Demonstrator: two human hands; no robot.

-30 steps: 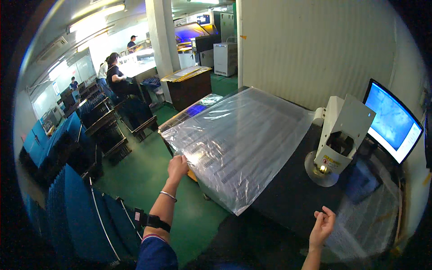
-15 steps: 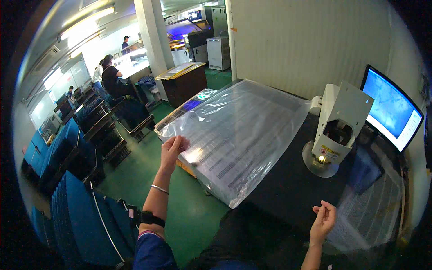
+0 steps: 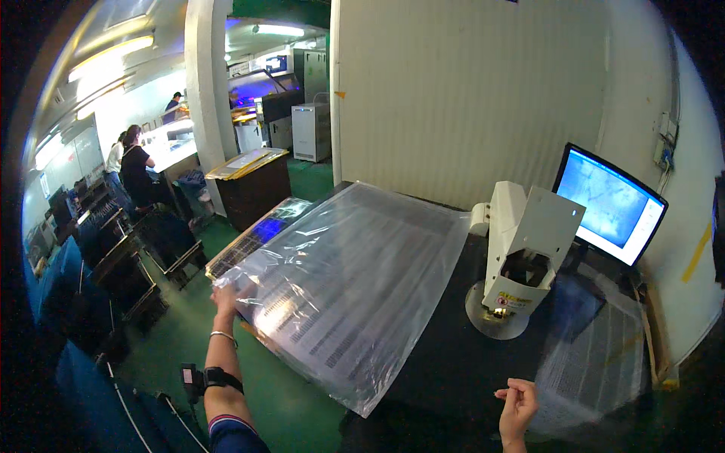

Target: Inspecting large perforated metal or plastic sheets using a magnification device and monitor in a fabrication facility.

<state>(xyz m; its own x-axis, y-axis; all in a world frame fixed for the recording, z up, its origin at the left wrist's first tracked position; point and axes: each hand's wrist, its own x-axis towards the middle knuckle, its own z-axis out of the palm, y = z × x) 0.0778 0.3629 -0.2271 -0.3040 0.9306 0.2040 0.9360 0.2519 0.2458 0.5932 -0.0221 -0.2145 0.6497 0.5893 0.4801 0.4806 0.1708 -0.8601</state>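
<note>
A large clear plastic sheet [image 3: 355, 287] lies over a panel with rows of fine dark print, on the black-topped table. At the sheet's left edge my left hand [image 3: 225, 298] is closed on the film, its fingertips partly hidden by the glossy plastic. My right hand [image 3: 518, 406] hovers over the near right part of the table with its fingers curled in and thumb close to them; nothing shows in it. Beyond it stands a white bench instrument [image 3: 521, 264] with a round metal base.
Behind the instrument a monitor [image 3: 612, 204] displays a bluish picture. Another clear printed sheet [image 3: 593, 362] lies at the table's right. A gridded panel [image 3: 260, 234] sticks out at the sheet's far left. Racks of dark panels [image 3: 98, 377] stand on the green floor; people work farther back.
The view has swung right and up, so the scene sits farther left and lower. My left hand has moved onto the plastic sheet's left edge. My right hand stays curled over the table.
</note>
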